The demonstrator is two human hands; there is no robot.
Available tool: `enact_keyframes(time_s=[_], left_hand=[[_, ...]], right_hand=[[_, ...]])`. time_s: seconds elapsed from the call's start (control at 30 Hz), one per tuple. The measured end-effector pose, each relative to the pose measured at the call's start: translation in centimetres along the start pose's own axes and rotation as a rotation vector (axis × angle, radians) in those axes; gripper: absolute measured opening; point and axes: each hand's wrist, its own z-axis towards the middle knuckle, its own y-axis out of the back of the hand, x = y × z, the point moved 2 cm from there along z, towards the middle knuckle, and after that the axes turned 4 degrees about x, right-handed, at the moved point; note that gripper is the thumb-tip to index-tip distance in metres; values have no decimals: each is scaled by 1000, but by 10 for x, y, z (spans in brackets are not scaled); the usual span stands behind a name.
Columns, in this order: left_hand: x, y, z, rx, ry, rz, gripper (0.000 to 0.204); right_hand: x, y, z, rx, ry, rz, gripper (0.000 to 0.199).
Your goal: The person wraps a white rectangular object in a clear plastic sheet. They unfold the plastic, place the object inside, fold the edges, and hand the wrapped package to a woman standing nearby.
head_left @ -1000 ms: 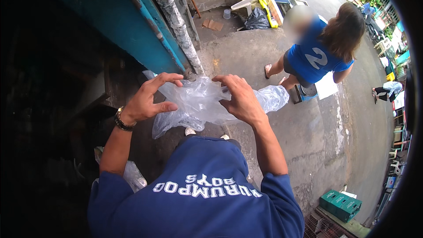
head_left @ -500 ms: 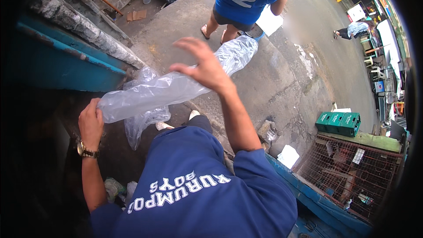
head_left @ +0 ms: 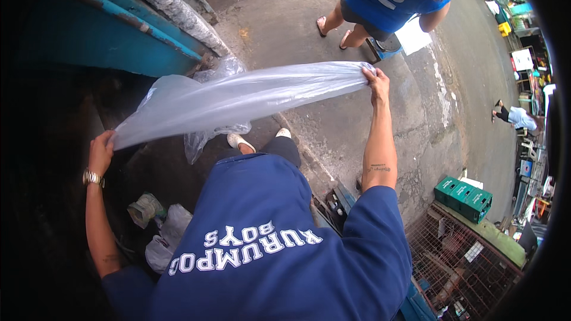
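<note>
We hold a clear plastic bag (head_left: 238, 98) stretched between both hands, its long axis running from low-left to upper-right. Our left hand (head_left: 101, 151) pinches one end near the dark doorway, our right hand (head_left: 378, 83) clamps the other end w/ arm outstretched (each grip closed on plastic). No surface here, only concrete pavement (head_left: 333, 131) below; another person (head_left: 386, 0) stands just beyond the right end.

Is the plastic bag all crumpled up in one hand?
No, the clear plastic bag is stretched long between the left hand and right hand.
</note>
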Motion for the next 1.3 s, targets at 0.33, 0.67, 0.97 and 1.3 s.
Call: enact_keyframes(time_s=[0.33,0.67,0.97,1.3], left_hand=[[130,-35,58,-172,263,-812,32],[81,68,126,-151,153,-1049,31],[2,151,163,-33,-53,-1050,37],[-24,125,119,11,-634,-1014,46]], right_hand=[[68,33,-62,444,-19,74,18],[157,63,-48,223,440,138,36],[240,123,0,86,621,-131,26],[170,206,-42,-165,601,298,34]])
